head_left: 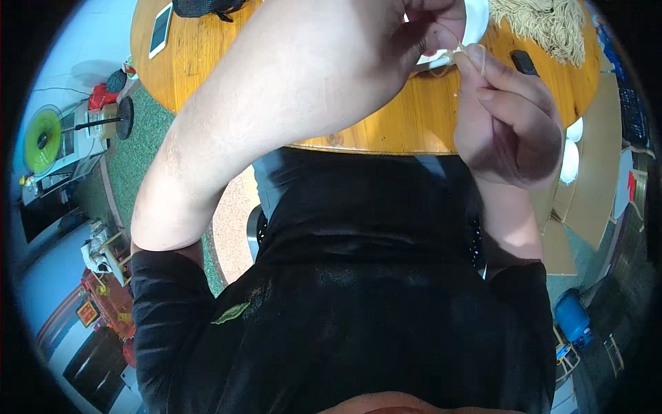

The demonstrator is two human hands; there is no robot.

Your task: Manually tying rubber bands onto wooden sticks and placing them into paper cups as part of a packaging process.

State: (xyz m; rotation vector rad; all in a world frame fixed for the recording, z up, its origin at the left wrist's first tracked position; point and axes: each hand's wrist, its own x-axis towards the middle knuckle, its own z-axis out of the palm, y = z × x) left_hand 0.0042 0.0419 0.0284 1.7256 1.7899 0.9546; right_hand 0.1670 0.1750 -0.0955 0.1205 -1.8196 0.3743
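At the far right part of the round wooden table, my two hands meet over a thin tan string (483,65). My right hand (510,114) pinches it between thumb and forefinger, with the other fingers curled in. My left hand (427,34) reaches across from the left, its fingertips closed on the same string, close to my right fingertips. A small white rod-like piece (440,61) shows beneath the fingertips; whether a hand holds it I cannot tell. Behind the hands lies a round white dish (477,21), partly hidden by my left hand.
A heap of tan strings (545,27) lies at the table's (386,131) far right, near a small black object (524,62). A white phone (161,31) and a black mesh item (207,7) are at the far left. Cardboard (586,165) stands right of the table; a green-bladed fan (43,140) stands left.
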